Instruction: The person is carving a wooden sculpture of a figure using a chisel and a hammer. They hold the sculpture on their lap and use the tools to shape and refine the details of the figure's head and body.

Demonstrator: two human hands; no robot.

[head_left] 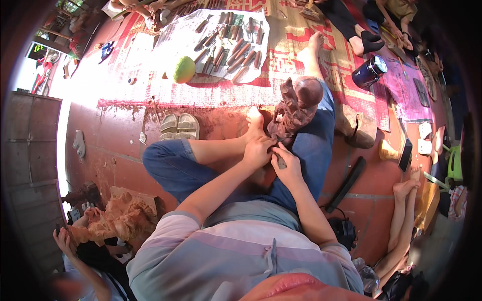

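A reddish-brown carved wooden figure (293, 113) with a large round, smooth part at its top leans between my bent legs, against my right thigh. My left hand (258, 153) is closed at its lower end, fingertips pressed to the wood. Close beside it, my right hand (288, 168) has its fingers curled around a small, flat grey-brown piece (281, 162) that looks like folded sandpaper. The fingertips of both hands nearly meet at the carving's base, and the exact contact there is hidden.
Wood-handled carving tools (236, 47) lie on a white sheet on the patterned mat (281, 55), near a green round fruit (184, 69). Sandals (181, 126), a dark blue jug (369, 71), a wood block (359, 129) and a black bar (345, 184) surround me. Other people sit nearby, one beside a lighter carving (125, 213).
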